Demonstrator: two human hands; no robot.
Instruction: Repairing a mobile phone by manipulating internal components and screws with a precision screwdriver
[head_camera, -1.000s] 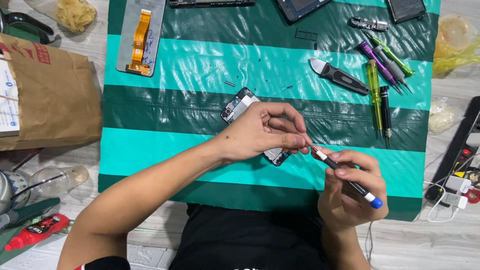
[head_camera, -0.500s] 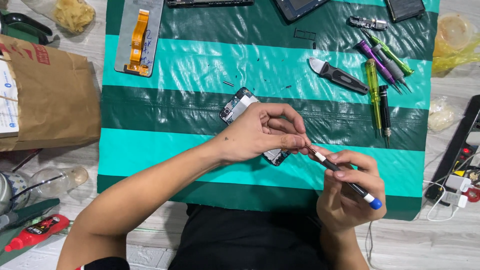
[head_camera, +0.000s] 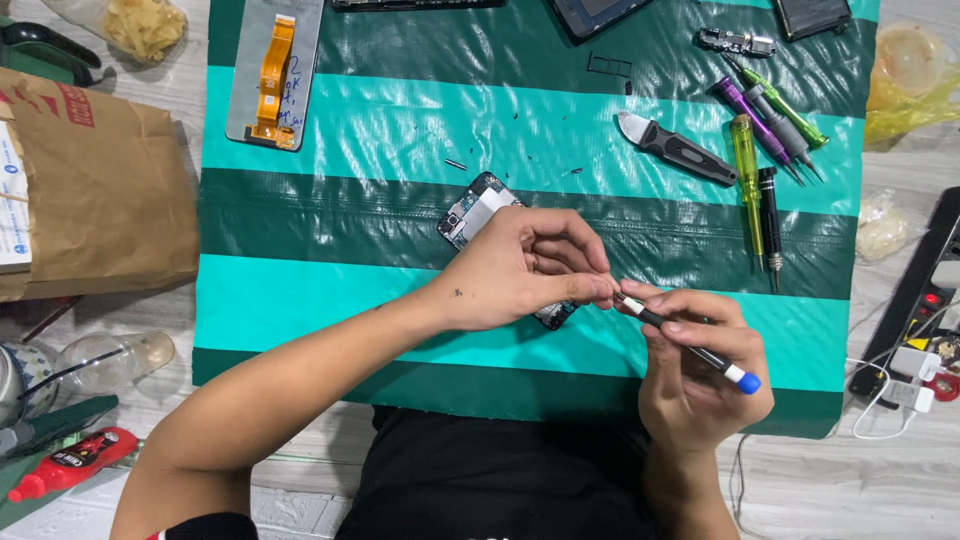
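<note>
At frame centre, the right hand (head_camera: 700, 370) is gripping a slim black blue-capped screwdriver (head_camera: 690, 345); the left hand (head_camera: 520, 265) is pinching its tip over the opened phone (head_camera: 480, 212) on the glossy striped tarp (head_camera: 400, 130). A crumpled brown paper bag (head_camera: 100, 190) is lying at left.

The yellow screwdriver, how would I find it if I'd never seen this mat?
Start at the green striped mat and go to its right side, where the tools lie. The yellow screwdriver lies straight up and down beside a black screwdriver. It is the only see-through yellow one.

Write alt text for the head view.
A left hand pinches the tip of a black screwdriver held in the right hand, above an opened phone on a green striped mat. More screwdrivers lie at the right.
</note>
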